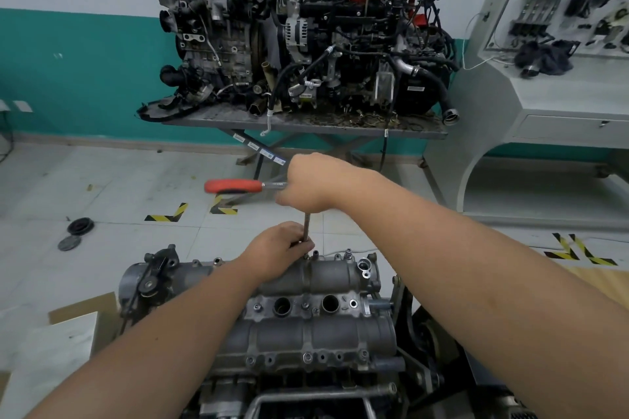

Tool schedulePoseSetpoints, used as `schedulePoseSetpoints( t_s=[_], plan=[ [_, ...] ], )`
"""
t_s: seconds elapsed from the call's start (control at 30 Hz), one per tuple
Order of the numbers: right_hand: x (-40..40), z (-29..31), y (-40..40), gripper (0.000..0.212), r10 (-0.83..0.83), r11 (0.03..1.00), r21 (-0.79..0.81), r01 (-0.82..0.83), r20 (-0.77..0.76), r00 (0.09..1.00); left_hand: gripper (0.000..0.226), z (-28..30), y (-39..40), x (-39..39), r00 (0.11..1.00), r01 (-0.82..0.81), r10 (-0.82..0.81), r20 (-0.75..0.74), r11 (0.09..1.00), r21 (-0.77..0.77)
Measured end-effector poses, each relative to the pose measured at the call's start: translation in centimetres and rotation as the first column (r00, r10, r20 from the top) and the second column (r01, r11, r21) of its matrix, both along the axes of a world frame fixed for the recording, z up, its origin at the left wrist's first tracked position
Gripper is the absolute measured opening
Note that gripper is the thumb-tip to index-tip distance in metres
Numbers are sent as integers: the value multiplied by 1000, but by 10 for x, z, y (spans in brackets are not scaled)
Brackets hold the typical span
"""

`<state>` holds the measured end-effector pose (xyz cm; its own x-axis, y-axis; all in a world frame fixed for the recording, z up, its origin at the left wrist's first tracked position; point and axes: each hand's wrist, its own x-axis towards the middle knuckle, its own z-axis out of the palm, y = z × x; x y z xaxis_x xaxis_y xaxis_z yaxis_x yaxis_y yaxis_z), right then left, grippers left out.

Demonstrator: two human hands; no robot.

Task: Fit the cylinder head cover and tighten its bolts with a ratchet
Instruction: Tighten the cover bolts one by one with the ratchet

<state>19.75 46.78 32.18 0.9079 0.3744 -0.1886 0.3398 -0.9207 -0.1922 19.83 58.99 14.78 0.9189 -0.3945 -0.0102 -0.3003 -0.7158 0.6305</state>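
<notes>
The grey cylinder head cover (306,282) lies on the engine in front of me, with two round plug holes in its middle rib. A ratchet (238,186) with a red handle pointing left stands on a thin steel extension (306,226) that drops to the cover's far edge. My right hand (316,180) grips the ratchet at its head end. My left hand (282,248) pinches the bottom of the extension just above the cover. The bolt under the socket is hidden by my fingers.
Two engines (299,31) sit on a metal scissor table (306,122) against the teal wall ahead. A grey training console (544,95) stands at the right. Round parts (80,226) lie on the tiled floor to the left, and cardboard (85,309) lies at the engine's left.
</notes>
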Motion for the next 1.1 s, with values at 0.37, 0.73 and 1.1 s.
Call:
schedulePoseSetpoints(
  t_s=[0.37, 0.73, 1.1],
  plan=[
    [-6, -48, -12, 23, 205, -265, 621, 738, -712, 672, 34, -15, -6, -7, 998, -53, 55, -25, 997, 61],
    [-16, -85, 10, 20, -319, 723, 643, -253, 635, 703, 39, -6, 6, 6, 989, 148, -143, -46, 983, 112],
    [-21, -65, -3, 13, 0, 961, 190, -202, 728, 686, 23, -10, 8, -7, 997, 0, -5, -83, 998, -63]
  ],
)
